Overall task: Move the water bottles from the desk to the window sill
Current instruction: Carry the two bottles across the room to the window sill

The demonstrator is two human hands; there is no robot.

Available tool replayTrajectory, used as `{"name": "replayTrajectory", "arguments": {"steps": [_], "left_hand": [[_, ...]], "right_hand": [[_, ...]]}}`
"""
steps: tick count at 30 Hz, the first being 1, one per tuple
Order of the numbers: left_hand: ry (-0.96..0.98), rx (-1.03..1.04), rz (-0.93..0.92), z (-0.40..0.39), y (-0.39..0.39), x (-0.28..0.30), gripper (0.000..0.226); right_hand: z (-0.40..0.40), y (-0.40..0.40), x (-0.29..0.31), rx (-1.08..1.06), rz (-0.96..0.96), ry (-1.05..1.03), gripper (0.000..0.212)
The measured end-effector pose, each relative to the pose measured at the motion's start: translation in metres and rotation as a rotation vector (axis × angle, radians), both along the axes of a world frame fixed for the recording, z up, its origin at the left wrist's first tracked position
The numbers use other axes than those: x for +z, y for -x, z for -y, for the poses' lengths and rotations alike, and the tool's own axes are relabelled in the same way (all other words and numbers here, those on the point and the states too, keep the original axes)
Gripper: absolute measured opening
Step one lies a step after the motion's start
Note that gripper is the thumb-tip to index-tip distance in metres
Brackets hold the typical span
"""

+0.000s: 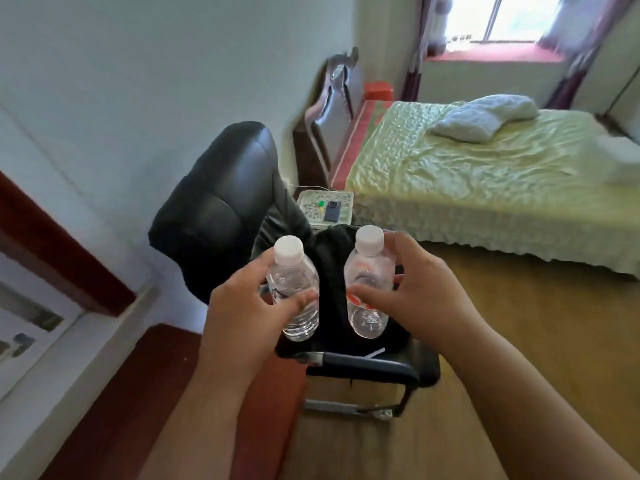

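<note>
Your left hand (242, 303) is curled round one clear water bottle (294, 292), and your right hand (415, 292) grips the other bottle (369, 285). Both are held upright in the air above the black chair (221, 202), the window sill (491, 55) well apart beyond the bed (485, 188).

Left hand (242, 306) and right hand (419, 292) each hold a clear plastic water bottle (294, 292) (369, 285) mid-frame, over the black leather office chair (214, 209); the green-quilted bed (485, 181) sits right, red window sill (491, 56) upper right.
</note>
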State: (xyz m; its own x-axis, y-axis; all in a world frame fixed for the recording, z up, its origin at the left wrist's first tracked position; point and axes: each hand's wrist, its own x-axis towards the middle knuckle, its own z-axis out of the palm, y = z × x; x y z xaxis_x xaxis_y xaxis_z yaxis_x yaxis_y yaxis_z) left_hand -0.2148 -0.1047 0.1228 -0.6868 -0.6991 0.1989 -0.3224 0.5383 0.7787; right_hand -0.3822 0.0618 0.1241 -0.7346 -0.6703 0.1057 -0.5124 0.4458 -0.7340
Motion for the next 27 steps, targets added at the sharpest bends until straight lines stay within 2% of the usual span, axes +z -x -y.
{"name": "replayTrajectory", "arguments": {"steps": [6, 13, 22, 27], "left_hand": [[0.008, -0.18, -0.044, -0.054, 0.079, 0.007, 0.072], [-0.093, -0.393, -0.104, -0.13, 0.156, 0.014, 0.069], [-0.131, -0.691, -0.066, -0.202, 0.229, 0.015, 0.071], [-0.111, -0.857, -0.054, -0.225, 0.258, 0.012, 0.077]], "right_hand": [[-0.075, 0.05, 0.008, -0.153, -0.012, 0.048, 0.071], [-0.167, 0.094, 0.016, -0.322, -0.07, 0.056, 0.072], [-0.256, 0.107, 0.022, -0.599, -0.106, -0.01, 0.073], [-0.285, 0.095, 0.022, -0.762, -0.061, -0.011, 0.078]]}}
